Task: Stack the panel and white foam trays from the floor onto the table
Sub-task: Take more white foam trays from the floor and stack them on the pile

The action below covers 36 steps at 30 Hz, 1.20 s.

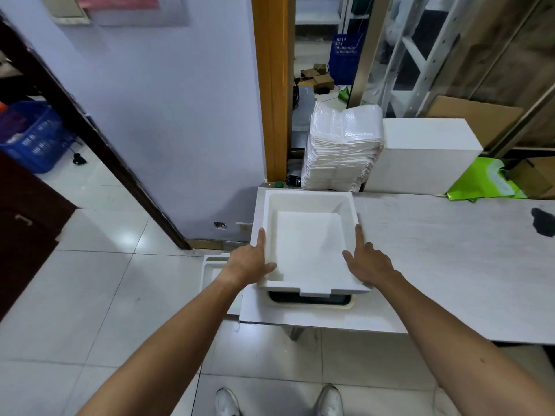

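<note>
Both arms reach forward and slightly inward from the bottom corners, elbows nearly straight, forearms bare. The left hand [250, 261] lies on the left wall of the foam tray [306, 244], index finger stretched along the rim toward 12 o'clock, thumb hooked over the near left corner, the remaining fingers hidden below the edge. The right hand [368, 262] mirrors it on the right wall: index finger pointing along the rim, thumb spread inward over the tray's floor, other fingers wrapped down the outer side. Both hands are partly closed on the tray, gripping it from either side.

The tray sits at the left end of the tabletop [450, 265], resting on a dark panel [309, 298] with a cream rim that peeks out at its 6 o'clock edge. Another white tray [211, 270] lies on the floor [105, 295] at 9 o'clock of the left hand, partly hidden by it.
</note>
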{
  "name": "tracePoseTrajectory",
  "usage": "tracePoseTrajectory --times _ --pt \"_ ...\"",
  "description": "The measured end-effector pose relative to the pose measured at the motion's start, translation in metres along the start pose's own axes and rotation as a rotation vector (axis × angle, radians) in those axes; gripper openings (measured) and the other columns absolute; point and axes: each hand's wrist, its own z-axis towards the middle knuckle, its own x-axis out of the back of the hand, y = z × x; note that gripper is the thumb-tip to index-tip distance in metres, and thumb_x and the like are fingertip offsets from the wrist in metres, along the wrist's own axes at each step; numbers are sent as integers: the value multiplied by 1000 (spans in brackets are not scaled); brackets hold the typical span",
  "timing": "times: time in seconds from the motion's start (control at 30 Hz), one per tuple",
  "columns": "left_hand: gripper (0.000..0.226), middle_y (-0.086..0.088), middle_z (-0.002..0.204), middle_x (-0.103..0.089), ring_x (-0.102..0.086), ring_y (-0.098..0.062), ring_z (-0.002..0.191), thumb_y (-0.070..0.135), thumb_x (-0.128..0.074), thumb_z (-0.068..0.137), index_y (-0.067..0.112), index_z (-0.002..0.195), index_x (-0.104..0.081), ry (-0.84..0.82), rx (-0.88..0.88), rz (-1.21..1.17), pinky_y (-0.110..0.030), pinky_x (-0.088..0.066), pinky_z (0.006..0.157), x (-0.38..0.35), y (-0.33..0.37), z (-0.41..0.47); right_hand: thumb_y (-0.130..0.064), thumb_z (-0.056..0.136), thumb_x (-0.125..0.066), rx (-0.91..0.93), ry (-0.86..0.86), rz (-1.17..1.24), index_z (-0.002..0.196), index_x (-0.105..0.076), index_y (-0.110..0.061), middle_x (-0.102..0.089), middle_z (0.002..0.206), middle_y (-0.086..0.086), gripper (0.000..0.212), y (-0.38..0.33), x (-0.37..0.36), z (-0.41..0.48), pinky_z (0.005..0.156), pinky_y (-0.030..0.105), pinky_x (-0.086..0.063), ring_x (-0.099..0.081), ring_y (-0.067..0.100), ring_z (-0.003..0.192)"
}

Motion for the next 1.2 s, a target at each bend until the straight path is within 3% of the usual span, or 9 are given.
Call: tracePoseTrajectory --times 0.17,0.27,0.37,0.53,0.9,1.03,1.2 --pt "84 -15 110 -71 -65 -38 103 64 -38 96 27 158 5 0 -51 -172 -48 -51 88 -14 -14 -21 -51 102 -30 13 65 -137 158 3 -14 -29 153 20 74 -4 7 2 106 45 -32 -42 34 132" --pt "72 -8 106 -74 -66 -33 105 63 -31 99 34 158 -1 30 -106 -227 -47 -51 90 -11 -31 -32 -47 102 -35 47 206 -201 149 -29 -5 -39 142 19 64 -13 21 10 106 46 -34 -44 33 126" --pt "60 -5 118 -72 -63 -34 113 57 -30 102 33 156 -19 135 -58 -277 -45 -49 94 1 -57 -39 -41 100 -43 114 372 -189 136 -46 1 -49 129 23 55 -35 35 19 98 48 -39 -50 38 114" --pt "47 -6 121 -70 -61 -33 115 50 -37 102 27 143 -44 288 130 -439 -41 -47 93 12 -114 -58 -36 100 -48 272 402 -131 136 -46 4 -50 127 27 54 -104 43 23 96 49 -39 -51 42 112" --pt "50 -6 127 -67 -59 -30 118 52 -38 101 25 142 -45 268 388 -540 -40 -47 97 -13 -247 -94 -41 101 -42 517 302 -214 135 -48 -3 -53 128 21 51 -238 3 31 95 48 -42 -52 38 112" --pt "51 -3 128 -67 -56 -30 121 51 -37 102 23 144 -45 214 429 -557 -40 -44 96 -39 -281 -84 -38 99 -46 596 266 -303 119 -55 -2 -59 114 21 42 -276 -37 31 93 46 -42 -55 37 101" --pt "52 -4 129 -66 -57 -31 121 52 -35 102 22 144 -44 132 425 -580 -41 -45 96 -90 -310 -51 -40 101 -40 614 89 -351 122 -51 -6 -54 116 15 42 -315 -96 38 93 43 -40 -52 34 106"
